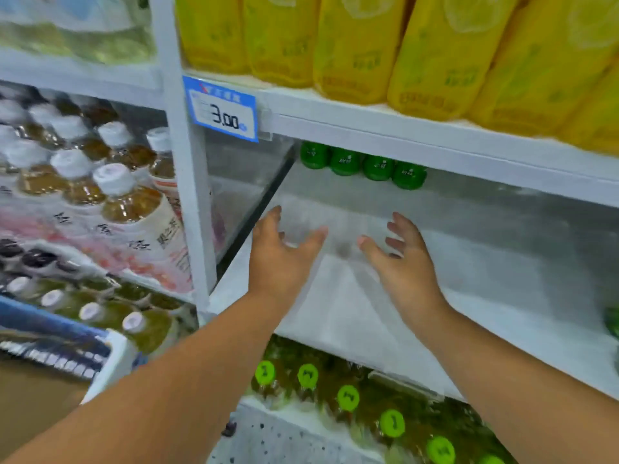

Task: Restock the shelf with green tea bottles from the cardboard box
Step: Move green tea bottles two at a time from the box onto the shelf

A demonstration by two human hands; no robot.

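White shelf [469, 262] sits under our left hand [281, 259] and right hand [405, 262], both spread wide, green bottles [361, 165] at its back edge.

— What sort of place is this?

— A shop, in the drinks aisle. White metal shelving [435, 142] runs in tiers, and each tier holds rows of the same product.

— Such as?

— Yellow-labelled bottles [355, 45] on top, green-capped bottles [361, 165] at the back of the middle shelf, white-capped tea bottles [127, 202] in the next bay.

— Anything else?

— A blue price tag [222, 110] reading 3.00 is clipped to the shelf edge.
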